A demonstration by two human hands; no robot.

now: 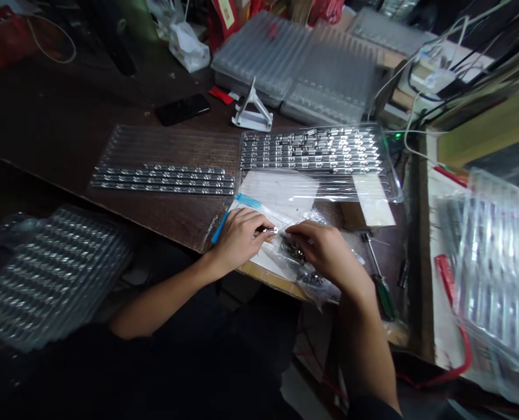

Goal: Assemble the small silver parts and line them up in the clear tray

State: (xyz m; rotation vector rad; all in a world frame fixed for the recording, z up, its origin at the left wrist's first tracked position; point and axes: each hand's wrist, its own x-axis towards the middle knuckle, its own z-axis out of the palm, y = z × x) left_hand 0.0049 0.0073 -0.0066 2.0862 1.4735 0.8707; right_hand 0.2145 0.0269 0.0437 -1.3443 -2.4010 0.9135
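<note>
Between the thumb and fingers of my left hand [244, 232] is a small shiny metal part [273, 230], its end pointing right. My right hand [323, 245] is just to the right, thumb and fingertips pinched close together; whatever they hold is too small to make out. Beneath it lies a clear plastic bag [314, 277] with small dark metal pieces [295, 251]. Beyond my hands, a clear grooved tray [320, 185] holds rows of small metal parts [312, 146]. Another clear tray [171, 146] at the left carries several filled rows [167, 181] in its near grooves.
A green-handled screwdriver [384, 294] lies at the right. Farther back are a white stand [253, 111], a black phone [183, 109] and stacked clear trays [263, 52]. More filled trays [53, 268] are stacked low at left; others [500, 274] stand at right.
</note>
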